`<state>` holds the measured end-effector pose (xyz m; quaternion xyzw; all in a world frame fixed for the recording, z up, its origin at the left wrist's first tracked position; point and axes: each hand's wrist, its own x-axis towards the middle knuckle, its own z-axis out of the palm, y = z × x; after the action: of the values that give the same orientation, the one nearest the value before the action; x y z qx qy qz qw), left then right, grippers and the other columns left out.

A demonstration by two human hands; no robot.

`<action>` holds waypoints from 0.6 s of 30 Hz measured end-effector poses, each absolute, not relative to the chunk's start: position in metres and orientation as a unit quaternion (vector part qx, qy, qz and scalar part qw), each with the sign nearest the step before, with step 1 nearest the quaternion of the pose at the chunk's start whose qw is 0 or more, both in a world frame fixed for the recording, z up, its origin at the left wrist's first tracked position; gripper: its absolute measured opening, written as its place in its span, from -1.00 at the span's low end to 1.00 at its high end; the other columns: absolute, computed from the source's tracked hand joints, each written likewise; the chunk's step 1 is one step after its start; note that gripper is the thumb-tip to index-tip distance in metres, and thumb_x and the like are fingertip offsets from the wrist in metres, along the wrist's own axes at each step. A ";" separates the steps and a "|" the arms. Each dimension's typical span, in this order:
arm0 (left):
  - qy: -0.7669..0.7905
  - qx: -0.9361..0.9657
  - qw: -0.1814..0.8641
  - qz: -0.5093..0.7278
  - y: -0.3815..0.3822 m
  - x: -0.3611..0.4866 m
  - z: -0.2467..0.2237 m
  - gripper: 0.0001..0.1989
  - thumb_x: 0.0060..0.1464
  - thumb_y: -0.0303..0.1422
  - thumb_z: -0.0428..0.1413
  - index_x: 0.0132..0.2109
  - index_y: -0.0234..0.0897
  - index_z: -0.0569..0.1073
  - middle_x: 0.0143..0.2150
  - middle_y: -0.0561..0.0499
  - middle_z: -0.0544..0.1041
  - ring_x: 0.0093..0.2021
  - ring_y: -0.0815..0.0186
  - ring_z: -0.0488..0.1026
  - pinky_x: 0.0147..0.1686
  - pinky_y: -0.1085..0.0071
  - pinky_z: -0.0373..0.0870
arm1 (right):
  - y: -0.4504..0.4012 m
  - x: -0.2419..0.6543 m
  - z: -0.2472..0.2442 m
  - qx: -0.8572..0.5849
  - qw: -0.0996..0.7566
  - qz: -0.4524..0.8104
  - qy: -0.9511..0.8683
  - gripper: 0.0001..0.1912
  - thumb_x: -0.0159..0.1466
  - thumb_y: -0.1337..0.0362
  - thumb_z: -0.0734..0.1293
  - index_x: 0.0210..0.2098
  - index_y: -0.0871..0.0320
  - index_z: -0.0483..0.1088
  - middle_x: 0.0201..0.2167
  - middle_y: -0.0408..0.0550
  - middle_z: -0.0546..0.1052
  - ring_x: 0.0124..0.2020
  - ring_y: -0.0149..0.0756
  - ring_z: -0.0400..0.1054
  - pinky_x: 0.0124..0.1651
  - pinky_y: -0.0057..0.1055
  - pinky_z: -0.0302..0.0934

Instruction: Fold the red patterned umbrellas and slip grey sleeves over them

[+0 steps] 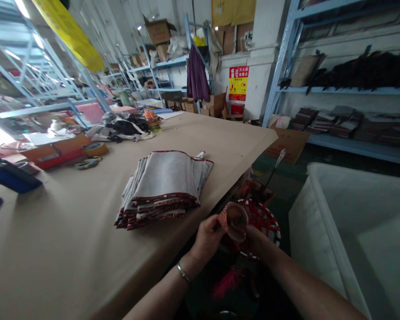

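A reddish-brown curled piece (224,218), open at the top like a tube or pouch, is between my two hands, past the table's edge. My left hand (207,238), with a metal bangle at the wrist, pinches its left side with thumb and fingers. On the lower right side, my right hand (255,242) grips the same piece, its fingers partly hidden and in shadow. Nearby on the table lies a stack of grey cloth pieces (165,173) with dark red patterned edging. A round red-and-white patterned seat or basket (262,218) shows beneath my hands.
The brown-covered table (70,249) fills the left side. On it are a tape roll (96,149), an orange-red box (56,153) and a dark heap of cloth (125,126). At right stands a large white bin (308,222), with blue shelving (363,149) behind.
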<state>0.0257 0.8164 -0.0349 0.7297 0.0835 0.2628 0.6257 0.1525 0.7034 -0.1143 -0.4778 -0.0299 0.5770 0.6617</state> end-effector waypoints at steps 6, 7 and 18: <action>0.133 0.660 0.635 0.380 0.826 0.034 -0.002 -0.79 -0.09 -0.27 0.24 -0.33 -0.33 0.51 -0.37 0.05 0.53 -0.34 0.35 0.41 -0.24 0.46 0.39 | 0.707 0.173 -0.097 -0.536 0.662 0.520 -0.065 -0.80 0.22 0.23 0.24 -0.38 0.22 0.42 -0.50 -0.05 0.56 -0.50 -0.35 0.43 -0.33 -0.39 0.36; 0.151 0.652 0.637 0.383 0.827 0.030 -0.002 -0.78 -0.13 -0.28 0.26 -0.33 -0.34 0.52 -0.37 0.05 0.53 -0.34 0.35 0.42 -0.22 0.45 0.39 | 0.706 0.175 -0.099 -0.553 0.657 0.507 -0.075 -0.80 0.20 0.23 0.25 -0.39 0.22 0.43 -0.49 -0.04 0.56 -0.48 -0.32 0.44 -0.31 -0.35 0.37; 0.244 0.726 0.518 0.381 0.824 -0.025 -0.043 -0.84 -0.10 -0.33 0.22 -0.48 -0.29 0.40 -0.55 0.14 0.35 -0.50 0.42 0.28 -0.47 0.54 0.27 | 0.667 0.138 -0.104 -0.598 0.664 0.295 -0.340 -0.49 0.11 0.11 0.37 0.05 0.09 0.36 0.02 -0.02 0.48 0.08 -0.15 0.31 0.19 -0.20 0.13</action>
<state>-0.0253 0.8235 -0.0427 0.7257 0.2440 0.3811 0.5182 0.1384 0.6668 -0.1039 -0.5975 -0.3396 0.2946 0.6640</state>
